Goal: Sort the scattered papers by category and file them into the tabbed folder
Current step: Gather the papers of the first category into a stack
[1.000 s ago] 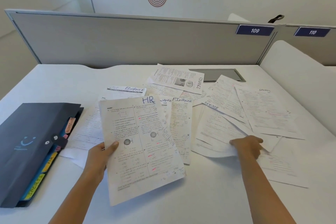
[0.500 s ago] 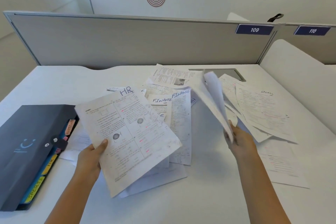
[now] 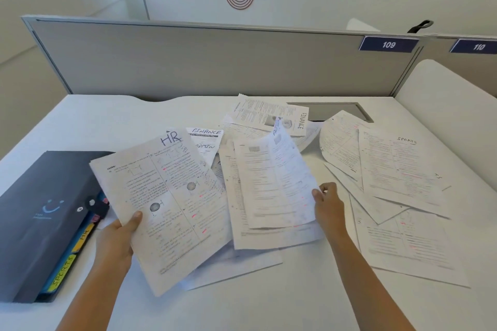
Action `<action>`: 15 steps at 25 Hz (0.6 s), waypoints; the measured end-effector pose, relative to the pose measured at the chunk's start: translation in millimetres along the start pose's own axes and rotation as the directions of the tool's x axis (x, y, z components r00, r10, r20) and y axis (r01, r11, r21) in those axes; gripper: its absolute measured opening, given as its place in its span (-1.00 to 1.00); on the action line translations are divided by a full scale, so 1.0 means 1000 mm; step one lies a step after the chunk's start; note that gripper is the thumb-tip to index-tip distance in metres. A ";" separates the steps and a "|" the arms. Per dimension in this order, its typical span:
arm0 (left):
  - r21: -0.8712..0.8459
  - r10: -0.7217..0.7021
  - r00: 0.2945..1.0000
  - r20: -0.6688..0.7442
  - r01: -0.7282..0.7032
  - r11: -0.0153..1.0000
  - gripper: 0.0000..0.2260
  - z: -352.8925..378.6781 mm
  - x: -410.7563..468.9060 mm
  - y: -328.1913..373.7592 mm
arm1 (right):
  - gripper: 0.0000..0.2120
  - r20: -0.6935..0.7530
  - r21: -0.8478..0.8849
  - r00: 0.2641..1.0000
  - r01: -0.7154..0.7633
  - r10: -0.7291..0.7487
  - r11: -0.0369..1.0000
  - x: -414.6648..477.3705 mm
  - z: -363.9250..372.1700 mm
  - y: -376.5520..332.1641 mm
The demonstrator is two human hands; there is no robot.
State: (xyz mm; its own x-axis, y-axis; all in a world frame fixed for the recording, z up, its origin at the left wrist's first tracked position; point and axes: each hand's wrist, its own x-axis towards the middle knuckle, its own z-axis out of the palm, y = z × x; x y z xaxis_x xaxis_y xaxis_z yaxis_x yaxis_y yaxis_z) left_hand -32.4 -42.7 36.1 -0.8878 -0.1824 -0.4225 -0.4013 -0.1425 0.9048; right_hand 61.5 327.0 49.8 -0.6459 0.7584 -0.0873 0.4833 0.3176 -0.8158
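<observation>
- The left hand (image 3: 115, 239) holds the sheet marked HR (image 3: 172, 204) by its lower left edge. The thumb is pressed on top and the other fingers are hidden beneath. The sheet is lifted and tilted, and its left corner overhangs the folder (image 3: 45, 217).
- The right hand (image 3: 329, 204) pinches the right edge of a curling sheet (image 3: 279, 183) between thumb and fingers (image 3: 318, 193). Its heading is too blurred to read.
- The folder lies flat by the counter's left edge, with coloured tabs (image 3: 61, 273) along its right side.
- Loose papers (image 3: 403, 244) overlap across the middle and right. A SPORTS sheet (image 3: 398, 169) lies near the right edge and a FINANCE sheet (image 3: 269, 115) towards the partition (image 3: 215, 62).
- Bare counter (image 3: 269, 303) shows along the near edge between the forearms, and at the back left.
</observation>
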 end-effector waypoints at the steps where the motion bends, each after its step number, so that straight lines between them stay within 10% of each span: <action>1: 0.026 0.018 1.000 -0.019 -0.018 1.000 -0.87 -0.002 0.000 0.001 | -0.94 -0.070 0.028 0.998 -0.007 0.009 1.000 0.002 -0.004 0.001; 9: 0.201 0.110 0.988 -0.107 -0.087 0.976 -0.90 -0.002 -0.003 0.013 | -0.79 -0.433 0.290 0.863 -0.142 0.262 0.946 0.023 -0.049 0.033; 15: 0.392 0.232 0.966 -0.117 -0.169 0.904 -0.91 0.006 -0.013 0.036 | -0.72 -0.271 0.347 0.916 -0.193 0.295 0.918 0.030 -0.049 0.044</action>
State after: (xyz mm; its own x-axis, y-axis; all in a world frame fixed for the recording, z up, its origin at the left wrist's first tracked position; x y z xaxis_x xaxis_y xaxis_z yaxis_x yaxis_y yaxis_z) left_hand -36.7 -39.8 74.2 -0.9239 -0.3232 -0.2047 -0.3008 0.2830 0.9107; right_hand 92.8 392.0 39.2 -0.2893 0.9428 -0.1659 0.3632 -0.0522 -0.9302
